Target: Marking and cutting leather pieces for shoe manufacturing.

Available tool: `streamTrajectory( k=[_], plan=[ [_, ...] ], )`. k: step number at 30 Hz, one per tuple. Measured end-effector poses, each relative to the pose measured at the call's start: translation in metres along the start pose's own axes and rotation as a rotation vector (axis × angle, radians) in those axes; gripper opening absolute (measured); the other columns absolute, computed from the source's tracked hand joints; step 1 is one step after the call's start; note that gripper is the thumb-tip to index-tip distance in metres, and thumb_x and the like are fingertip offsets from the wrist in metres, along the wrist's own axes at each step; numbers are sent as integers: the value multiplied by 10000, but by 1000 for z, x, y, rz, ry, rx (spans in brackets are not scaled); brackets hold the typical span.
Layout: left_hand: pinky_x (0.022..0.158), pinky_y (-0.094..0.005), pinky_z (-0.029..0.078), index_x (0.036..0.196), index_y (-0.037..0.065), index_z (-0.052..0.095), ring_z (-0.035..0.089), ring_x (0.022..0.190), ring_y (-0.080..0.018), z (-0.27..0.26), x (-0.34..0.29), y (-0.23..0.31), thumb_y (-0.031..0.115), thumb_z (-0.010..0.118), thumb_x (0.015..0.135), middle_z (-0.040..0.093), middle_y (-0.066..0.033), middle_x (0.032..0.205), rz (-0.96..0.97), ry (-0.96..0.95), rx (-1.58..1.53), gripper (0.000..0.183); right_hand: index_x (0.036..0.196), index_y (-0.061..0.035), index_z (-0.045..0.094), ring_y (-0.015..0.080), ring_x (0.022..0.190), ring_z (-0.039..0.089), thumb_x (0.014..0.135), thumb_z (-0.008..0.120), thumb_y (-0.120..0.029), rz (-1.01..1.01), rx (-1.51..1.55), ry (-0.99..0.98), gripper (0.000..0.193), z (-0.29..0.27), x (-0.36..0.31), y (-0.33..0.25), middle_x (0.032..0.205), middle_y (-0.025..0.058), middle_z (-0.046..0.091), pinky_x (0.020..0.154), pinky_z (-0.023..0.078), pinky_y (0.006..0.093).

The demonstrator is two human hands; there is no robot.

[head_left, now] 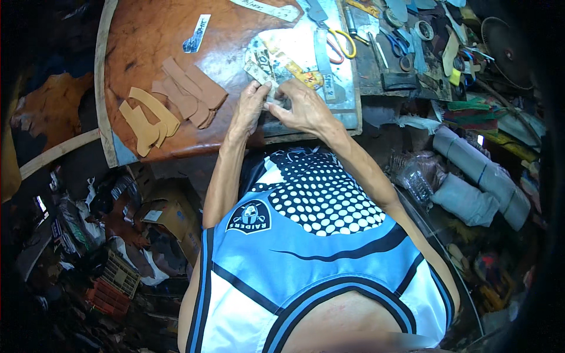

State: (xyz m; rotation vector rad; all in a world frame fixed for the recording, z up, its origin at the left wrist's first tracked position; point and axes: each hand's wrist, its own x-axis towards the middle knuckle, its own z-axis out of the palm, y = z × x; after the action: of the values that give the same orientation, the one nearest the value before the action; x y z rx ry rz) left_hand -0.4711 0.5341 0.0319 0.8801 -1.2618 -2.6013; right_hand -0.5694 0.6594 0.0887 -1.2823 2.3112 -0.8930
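My two hands meet over the front edge of the work table. A pale, curved pattern template (259, 66) with dark handwriting lies just ahead of them. My left hand (252, 107) has its fingertips pinched at the template's near end. Close beside it, my right hand (307, 109) has its fingers curled and its thumb pointing at the left one. Whatever sits between those right fingertips is small and mostly hidden. A yellowish strip template (304, 75) extends beyond my right knuckles. Scissors with a yellow and a red handle loop (349, 45) lie farther off to the right.
Brown leather pieces (191, 91) and tan ones (147, 120) lie at left on the leather-covered table (138, 59). White templates (196, 34) rest farther back. More scissors (398, 44) and tape rolls (424, 30) crowd the right bench. Wrapped rolls (479, 170) stand lower right.
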Motion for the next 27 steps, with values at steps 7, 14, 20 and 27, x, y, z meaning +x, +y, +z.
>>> streamTrajectory(
  k=[7, 14, 20, 27],
  plan=[
    [765, -303, 503, 1134, 37, 675, 625, 874, -137, 1, -10, 25, 254, 668, 905, 688, -46, 1005, -170, -489, 851, 315, 994, -51, 691, 365, 885, 663, 867, 660, -216, -103, 219, 119, 211, -45, 2, 32, 939, 162, 700, 799, 527, 429],
    [689, -318, 531, 1114, 54, 680, 643, 778, -189, -18, 5, 54, 281, 732, 848, 696, -71, 923, -166, -226, 1025, 353, 964, -5, 688, 274, 780, 680, 879, 647, -146, 388, 430, -263, 170, -25, -33, 49, 868, 164, 706, 708, 523, 371],
    [916, -432, 518, 1241, 30, 619, 642, 1029, -323, -80, -26, 19, 329, 766, 809, 661, -184, 1134, 550, 92, 1392, 545, 938, 9, 662, 313, 786, 680, 880, 636, -105, 352, 149, -62, 131, 34, -35, 19, 841, 181, 687, 708, 531, 398],
    [1152, -526, 289, 1437, 107, 427, 269, 1437, -350, -71, -33, 13, 408, 790, 747, 368, -110, 1523, 588, -131, 1537, 836, 971, 9, 660, 293, 714, 653, 889, 635, -98, 394, 210, 26, 138, 22, -45, 12, 874, 152, 682, 674, 524, 366]
  ],
)
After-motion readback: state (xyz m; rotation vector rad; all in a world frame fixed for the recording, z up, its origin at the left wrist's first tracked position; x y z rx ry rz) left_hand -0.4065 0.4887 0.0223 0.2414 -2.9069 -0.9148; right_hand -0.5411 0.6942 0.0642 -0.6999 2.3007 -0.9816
